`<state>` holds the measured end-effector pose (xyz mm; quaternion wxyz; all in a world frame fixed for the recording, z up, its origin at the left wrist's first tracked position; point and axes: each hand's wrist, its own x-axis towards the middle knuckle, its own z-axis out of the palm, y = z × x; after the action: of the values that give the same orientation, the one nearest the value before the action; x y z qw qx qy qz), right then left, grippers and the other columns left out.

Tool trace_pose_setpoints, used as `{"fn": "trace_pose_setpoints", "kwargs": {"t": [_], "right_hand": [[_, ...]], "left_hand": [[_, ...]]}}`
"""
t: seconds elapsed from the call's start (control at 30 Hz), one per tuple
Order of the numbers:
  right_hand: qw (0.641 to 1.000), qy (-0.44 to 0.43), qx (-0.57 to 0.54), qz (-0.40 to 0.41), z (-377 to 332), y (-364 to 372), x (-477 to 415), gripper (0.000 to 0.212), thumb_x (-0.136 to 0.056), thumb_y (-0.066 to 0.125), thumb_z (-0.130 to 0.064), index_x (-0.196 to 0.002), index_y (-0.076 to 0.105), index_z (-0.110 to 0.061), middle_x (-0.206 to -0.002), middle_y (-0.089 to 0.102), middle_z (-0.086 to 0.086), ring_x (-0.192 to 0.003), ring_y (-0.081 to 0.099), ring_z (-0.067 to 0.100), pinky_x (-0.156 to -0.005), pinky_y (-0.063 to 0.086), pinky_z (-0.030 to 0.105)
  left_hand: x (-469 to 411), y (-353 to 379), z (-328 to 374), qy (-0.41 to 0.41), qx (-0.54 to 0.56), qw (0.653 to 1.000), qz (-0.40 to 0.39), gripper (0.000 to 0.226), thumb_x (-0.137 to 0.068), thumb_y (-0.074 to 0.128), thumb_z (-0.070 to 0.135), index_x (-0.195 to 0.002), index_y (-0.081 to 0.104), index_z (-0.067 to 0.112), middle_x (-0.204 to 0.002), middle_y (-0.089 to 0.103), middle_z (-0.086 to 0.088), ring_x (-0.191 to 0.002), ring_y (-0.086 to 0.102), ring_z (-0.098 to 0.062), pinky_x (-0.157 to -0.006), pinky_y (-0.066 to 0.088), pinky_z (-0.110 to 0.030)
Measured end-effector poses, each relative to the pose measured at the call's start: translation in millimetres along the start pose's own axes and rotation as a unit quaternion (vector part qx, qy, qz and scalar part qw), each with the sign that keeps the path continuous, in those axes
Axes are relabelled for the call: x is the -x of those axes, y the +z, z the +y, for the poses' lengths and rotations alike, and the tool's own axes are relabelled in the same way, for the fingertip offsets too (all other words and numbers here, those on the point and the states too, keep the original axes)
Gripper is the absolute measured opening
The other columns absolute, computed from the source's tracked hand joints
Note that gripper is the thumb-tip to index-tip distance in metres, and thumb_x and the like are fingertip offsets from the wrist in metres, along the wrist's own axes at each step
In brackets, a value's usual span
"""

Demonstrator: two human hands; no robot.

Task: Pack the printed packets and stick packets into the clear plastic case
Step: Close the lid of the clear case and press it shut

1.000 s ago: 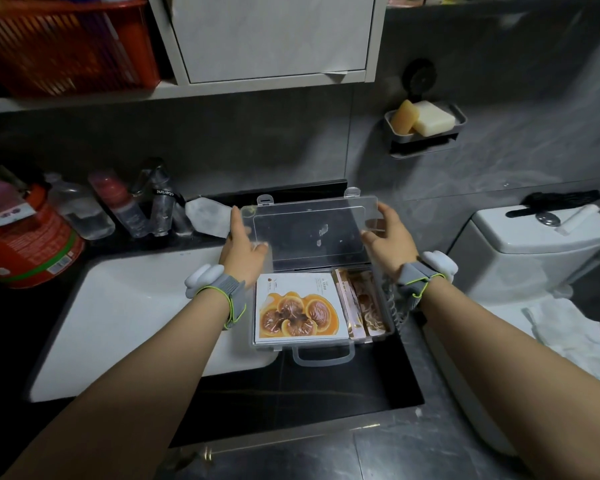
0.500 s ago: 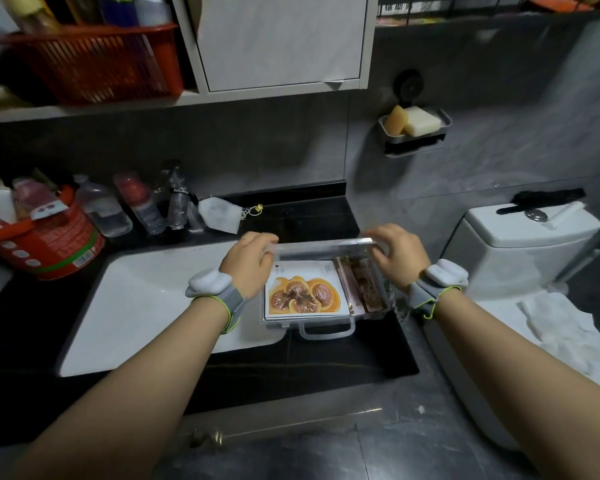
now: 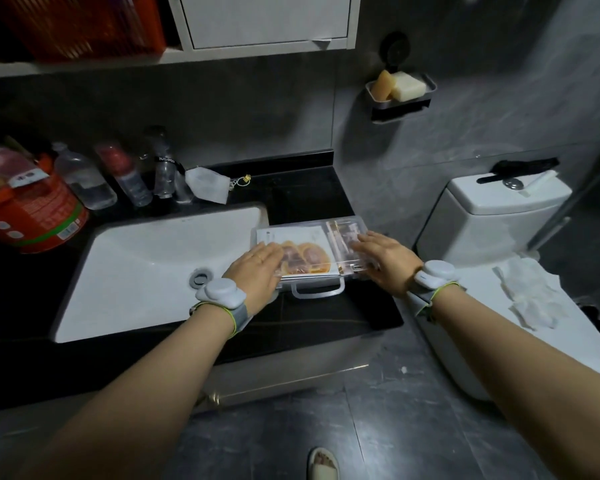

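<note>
The clear plastic case (image 3: 293,230) lies on the black counter, right of the sink, with its lid down. Through the lid shows a white printed packet (image 3: 307,256) with an orange picture. Beside it on the right lie brownish stick packets (image 3: 345,237). My left hand (image 3: 255,271) rests flat on the lid's left front part. Flat on the lid's right front corner lies my right hand (image 3: 387,259). The case handle (image 3: 317,292) points toward me between my hands.
A white sink (image 3: 146,261) lies left of the case. Bottles (image 3: 129,174), a tap and a red tub (image 3: 32,213) stand along the back left. A toilet (image 3: 499,216) is at the right, with tissues (image 3: 530,296) on its seat. A soap dish (image 3: 400,91) hangs on the wall.
The lid, held upright a second ago, has swung down onto the case. Both hands moved from its side edges to lie flat on top.
</note>
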<state>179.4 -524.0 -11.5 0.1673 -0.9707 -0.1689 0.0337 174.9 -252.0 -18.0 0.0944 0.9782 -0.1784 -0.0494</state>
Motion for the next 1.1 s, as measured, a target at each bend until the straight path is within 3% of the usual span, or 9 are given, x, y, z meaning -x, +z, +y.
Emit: {"fn": "trace_pose_setpoints", "kwargs": {"t": [0.2,0.37,0.5,0.6,0.67,0.77,1.1], "right_hand": [[1.0,-0.018,0.009,-0.002,9.3,0.5,-2.3,0.052,-0.087,0.061,-0.023,-0.136,0.047,-0.014,-0.147,0.042,0.012,-0.141,0.032,0.028,-0.115,0.025,0.033],[0.998,-0.056,0.04,0.015,7.3,-5.4,-1.6,0.037,-0.092,0.056,-0.023,-0.127,0.058,-0.012,-0.141,0.051,0.01,-0.135,0.043,0.029,-0.109,0.035,0.035],[0.993,-0.07,0.09,-0.005,12.7,-0.6,-0.4,0.042,-0.091,0.057,-0.026,-0.132,0.053,-0.015,-0.143,0.049,0.007,-0.136,0.042,0.029,-0.109,0.038,0.037],[0.981,-0.115,0.133,0.077,17.6,9.8,-2.2,0.042,-0.069,0.08,-0.014,-0.108,0.069,-0.003,-0.109,0.071,0.018,-0.1,0.068,0.038,-0.081,0.056,0.045],[0.968,-0.137,0.173,0.123,14.6,14.8,-1.5,0.029,-0.072,0.068,-0.012,-0.099,0.071,-0.001,-0.098,0.074,0.018,-0.087,0.072,0.036,-0.074,0.058,0.044],[0.964,-0.135,0.188,0.128,10.7,24.9,-0.4,0.035,-0.076,0.044,-0.012,-0.097,0.07,-0.001,-0.099,0.073,0.018,-0.087,0.071,0.036,-0.075,0.059,0.043],[0.973,-0.126,0.126,0.149,22.1,29.8,7.3,0.028,-0.084,0.048,-0.018,-0.091,0.069,-0.002,-0.102,0.073,0.016,-0.096,0.07,0.033,-0.07,0.061,0.041]], "left_hand": [[1.9,0.8,2.5,0.001,0.004,1.0,0.006,0.055,-0.099,0.041,0.02,-0.149,0.02,0.012,-0.16,0.016,-0.006,-0.149,0.012,-0.023,-0.119,0.009,-0.025],[1.3,1.4,0.1,0.008,0.005,1.0,0.003,0.056,-0.098,0.041,0.02,-0.149,0.02,0.013,-0.16,0.016,-0.006,-0.149,0.01,-0.022,-0.119,0.008,-0.025],[2.4,5.4,-0.2,0.012,0.018,1.0,0.014,0.053,-0.099,0.04,0.021,-0.149,0.023,0.012,-0.16,0.017,-0.006,-0.149,0.011,-0.023,-0.119,0.01,-0.026],[1.9,5.8,-0.4,0.012,0.018,0.999,0.026,0.051,-0.1,0.038,0.022,-0.148,0.024,0.012,-0.159,0.018,-0.006,-0.149,0.011,-0.022,-0.119,0.009,-0.024],[1.6,5.9,-0.4,0.016,0.012,0.999,0.026,0.051,-0.101,0.037,0.022,-0.148,0.023,0.012,-0.16,0.017,-0.005,-0.149,0.01,-0.022,-0.117,0.006,-0.021],[2.3,8.0,-0.2,0.018,0.008,1.0,0.021,0.053,-0.1,0.039,0.022,-0.149,0.023,0.012,-0.16,0.016,-0.006,-0.149,0.01,-0.023,-0.121,0.009,-0.027],[8.1,19.0,0.0,0.016,-0.014,1.0,-0.01,0.058,-0.1,0.037,0.028,-0.151,0.012,0.012,-0.161,0.004,-0.006,-0.15,0.001,-0.023,-0.123,0.012,-0.034]]}}
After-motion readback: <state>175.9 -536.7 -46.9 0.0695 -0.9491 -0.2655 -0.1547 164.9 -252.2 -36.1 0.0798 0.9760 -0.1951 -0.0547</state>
